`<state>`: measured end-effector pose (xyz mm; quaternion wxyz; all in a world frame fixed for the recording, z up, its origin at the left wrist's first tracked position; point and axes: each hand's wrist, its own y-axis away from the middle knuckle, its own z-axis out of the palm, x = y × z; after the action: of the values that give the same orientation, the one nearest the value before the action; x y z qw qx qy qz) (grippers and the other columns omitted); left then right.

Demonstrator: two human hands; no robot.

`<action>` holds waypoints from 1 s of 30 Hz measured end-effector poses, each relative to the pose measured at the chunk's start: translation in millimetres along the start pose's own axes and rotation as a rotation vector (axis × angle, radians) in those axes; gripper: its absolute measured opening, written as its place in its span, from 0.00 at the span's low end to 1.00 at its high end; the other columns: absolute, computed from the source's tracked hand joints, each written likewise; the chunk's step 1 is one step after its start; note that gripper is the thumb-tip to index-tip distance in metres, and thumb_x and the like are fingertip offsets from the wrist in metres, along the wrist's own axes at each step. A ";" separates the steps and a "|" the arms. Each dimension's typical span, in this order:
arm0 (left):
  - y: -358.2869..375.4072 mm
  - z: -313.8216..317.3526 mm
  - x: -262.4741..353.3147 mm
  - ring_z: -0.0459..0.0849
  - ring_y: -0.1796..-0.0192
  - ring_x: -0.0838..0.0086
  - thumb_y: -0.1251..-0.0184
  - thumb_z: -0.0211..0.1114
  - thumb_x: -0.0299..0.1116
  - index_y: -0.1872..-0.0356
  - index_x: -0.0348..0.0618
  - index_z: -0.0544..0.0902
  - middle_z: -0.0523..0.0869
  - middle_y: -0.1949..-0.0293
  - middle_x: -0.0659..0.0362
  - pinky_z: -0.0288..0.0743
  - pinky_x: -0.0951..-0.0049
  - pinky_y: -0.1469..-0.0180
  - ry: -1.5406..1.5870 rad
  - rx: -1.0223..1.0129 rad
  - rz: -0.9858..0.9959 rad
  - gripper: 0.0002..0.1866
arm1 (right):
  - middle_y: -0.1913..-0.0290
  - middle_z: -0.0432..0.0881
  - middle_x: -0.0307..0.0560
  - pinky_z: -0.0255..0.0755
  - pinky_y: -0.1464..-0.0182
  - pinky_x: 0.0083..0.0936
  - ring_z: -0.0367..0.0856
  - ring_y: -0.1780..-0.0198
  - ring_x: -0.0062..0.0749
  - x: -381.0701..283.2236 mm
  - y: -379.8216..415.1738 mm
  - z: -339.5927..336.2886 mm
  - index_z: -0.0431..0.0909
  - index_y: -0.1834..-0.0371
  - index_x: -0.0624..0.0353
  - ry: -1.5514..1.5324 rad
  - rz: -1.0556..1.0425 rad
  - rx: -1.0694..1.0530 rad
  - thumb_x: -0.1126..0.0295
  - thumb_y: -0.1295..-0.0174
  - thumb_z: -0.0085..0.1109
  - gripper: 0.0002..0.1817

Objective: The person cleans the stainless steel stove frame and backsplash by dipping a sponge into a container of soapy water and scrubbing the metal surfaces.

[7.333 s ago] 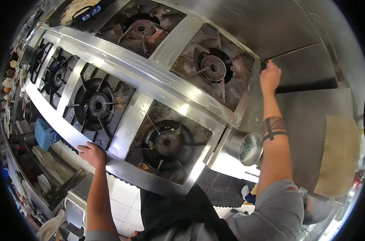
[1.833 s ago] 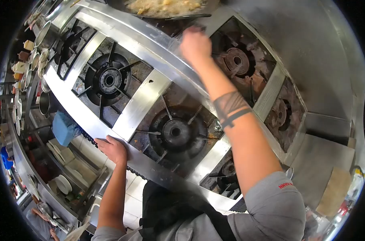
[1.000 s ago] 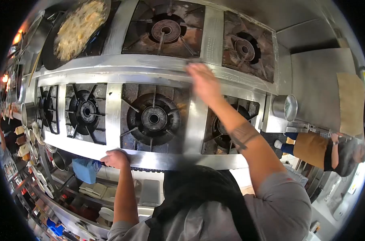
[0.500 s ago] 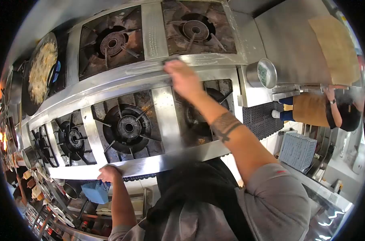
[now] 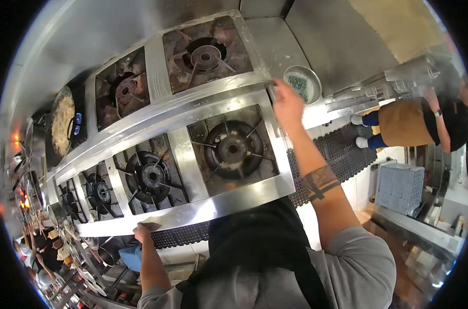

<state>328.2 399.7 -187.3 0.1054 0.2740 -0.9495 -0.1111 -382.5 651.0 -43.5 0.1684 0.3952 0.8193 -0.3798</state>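
My right hand (image 5: 288, 104), blurred by motion, is at the right end of the steel rail behind the front burners. Its fingers are closed on a small dark scouring pad, mostly hidden by them. Just right of the fingertips sits a round metal bowl (image 5: 316, 88) with dark green flecks in pale liquid. My left hand (image 5: 143, 233) grips the front edge of the steel stove (image 5: 229, 202). Wet streaks mark the rail (image 5: 195, 99). Black burners with grates fill the front row, among them a large burner (image 5: 233, 148) nearest my body.
Two rusty burners (image 5: 205, 55) lie in the back row. A pan of food (image 5: 63, 121) is at the far left, with flames beyond it. On the right, a person in a brown apron (image 5: 405, 122) stands by a black floor mat (image 5: 342, 154) and a grey crate (image 5: 399, 188).
My right hand has moved right along the rail, from behind the middle burners to beside the bowl. My view has shifted right. The left hand stays on the stove's front edge.
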 end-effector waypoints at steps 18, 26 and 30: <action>471.1 43.8 -73.1 0.88 0.38 0.52 0.27 0.69 0.44 0.40 0.38 0.86 0.89 0.43 0.41 0.81 0.56 0.35 -0.001 -0.777 0.515 0.23 | 0.49 0.89 0.58 0.79 0.41 0.50 0.86 0.43 0.60 132.7 -102.4 -30.8 0.90 0.55 0.55 0.236 -0.139 -0.806 0.58 0.28 0.59 0.15; 444.1 90.4 -249.9 0.88 0.40 0.49 0.24 0.65 0.49 0.42 0.43 0.89 0.91 0.45 0.45 0.82 0.54 0.37 -0.311 -0.618 0.519 0.23 | 0.40 0.87 0.64 0.78 0.36 0.48 0.84 0.37 0.61 148.2 -103.7 -32.7 0.83 0.40 0.63 0.196 -0.034 -0.790 0.63 0.36 0.63 0.23; 473.0 59.7 -206.0 0.92 0.49 0.57 0.24 0.66 0.45 0.43 0.40 0.89 0.93 0.56 0.46 0.84 0.59 0.46 0.221 -0.493 -0.114 0.21 | 0.38 0.86 0.67 0.78 0.34 0.45 0.84 0.36 0.61 159.4 -106.8 -7.7 0.80 0.39 0.69 0.271 0.134 -0.799 0.62 0.43 0.66 0.30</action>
<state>248.0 911.1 -145.7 0.2656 0.3035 -0.8596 -0.3139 -565.7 697.0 -78.1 0.2233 0.3975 0.8893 0.0345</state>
